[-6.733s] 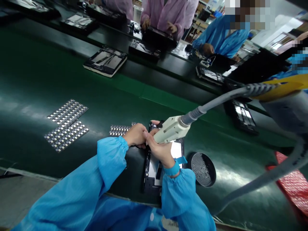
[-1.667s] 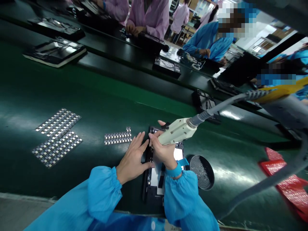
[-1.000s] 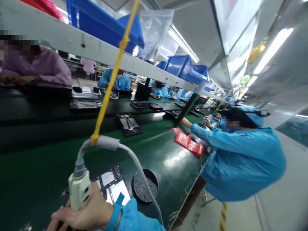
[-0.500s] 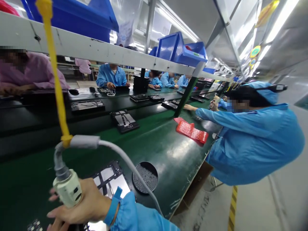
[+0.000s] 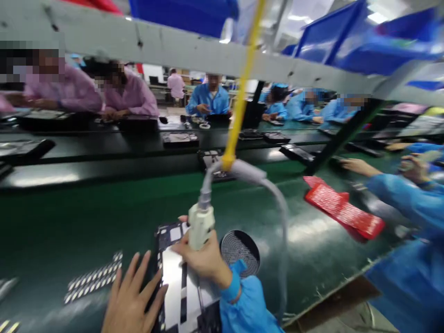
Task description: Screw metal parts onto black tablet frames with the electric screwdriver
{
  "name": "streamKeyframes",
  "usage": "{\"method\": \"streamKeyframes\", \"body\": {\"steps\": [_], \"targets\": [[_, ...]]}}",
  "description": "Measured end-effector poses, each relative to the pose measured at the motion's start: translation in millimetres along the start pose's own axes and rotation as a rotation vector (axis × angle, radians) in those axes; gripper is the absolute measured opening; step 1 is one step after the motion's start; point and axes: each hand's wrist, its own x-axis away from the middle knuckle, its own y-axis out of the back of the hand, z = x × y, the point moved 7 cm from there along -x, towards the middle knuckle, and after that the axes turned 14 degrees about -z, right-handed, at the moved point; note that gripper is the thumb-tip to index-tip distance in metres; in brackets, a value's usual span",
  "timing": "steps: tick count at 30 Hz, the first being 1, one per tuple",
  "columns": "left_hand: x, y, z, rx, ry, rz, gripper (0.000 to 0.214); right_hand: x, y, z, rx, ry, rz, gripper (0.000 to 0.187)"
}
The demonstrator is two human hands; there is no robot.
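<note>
My right hand (image 5: 210,263) is wrapped round a cream electric screwdriver (image 5: 200,229), held upright above an open flat device (image 5: 170,282) like a tablet chassis with silver panels. The screwdriver's tip is hidden by the hand. My left hand (image 5: 133,298) lies with fingers spread at the left edge of the device, holding nothing. Just right of the device sits a round black dish (image 5: 239,254) of small parts, perhaps screws. To the left lies a black strip with white oval pads (image 5: 93,280).
A yellow strap (image 5: 239,111) and grey cable (image 5: 282,222) hang by the screwdriver. Red bubble wrap (image 5: 343,208) lies right, near a co-worker's sleeve (image 5: 398,194). More devices (image 5: 180,138) line the far ledge. A shelf beam (image 5: 194,51) with blue bins (image 5: 183,14) crosses above.
The view has swung left. My right hand and the screwdriver have moved over the device, and my left hand now shows fully, spread at the device's left edge.
</note>
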Motion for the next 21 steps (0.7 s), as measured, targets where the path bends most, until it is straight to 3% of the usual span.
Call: {"method": "streamKeyframes", "body": {"steps": [3,5,8,10,12,17,19,21], "targets": [[2.3,23.2,-70.6,0.106,-0.298,-0.03,0.029,-3.6,26.4,11.6,-0.133,0.074,0.041,0.057],[9.3,30.9,-108.8,0.221,-0.454,-0.03,0.036,-9.2,40.3,18.2,-0.178,0.127,0.05,0.056],[13.7,26.7,-124.3,0.244,-0.429,-0.006,0.039,-16.0,54.4,26.1,-0.149,0.163,0.01,0.046],[6.9,14.4,-107.6,0.19,-0.333,0.016,0.037,-16.7,53.3,28.7,-0.167,0.133,0.046,0.038],[-13.3,-3.8,-75.3,0.142,-0.25,0.043,0.038,-14.3,44.4,27.3,-0.216,0.073,0.128,0.029],[-116.7,-56.5,35.9,-0.065,-0.041,0.249,0.034,-1.9,12.8,10.6,-0.282,-0.094,0.312,0.043],[-158.5,-62.3,72.6,-0.148,0.025,0.289,0.035,3.4,3.2,3.2,-0.287,-0.157,0.374,0.05],[-189.5,-62.3,95.3,-0.173,0.027,0.292,0.039,5.9,0.5,0.5,-0.283,-0.164,0.387,0.051]]}}
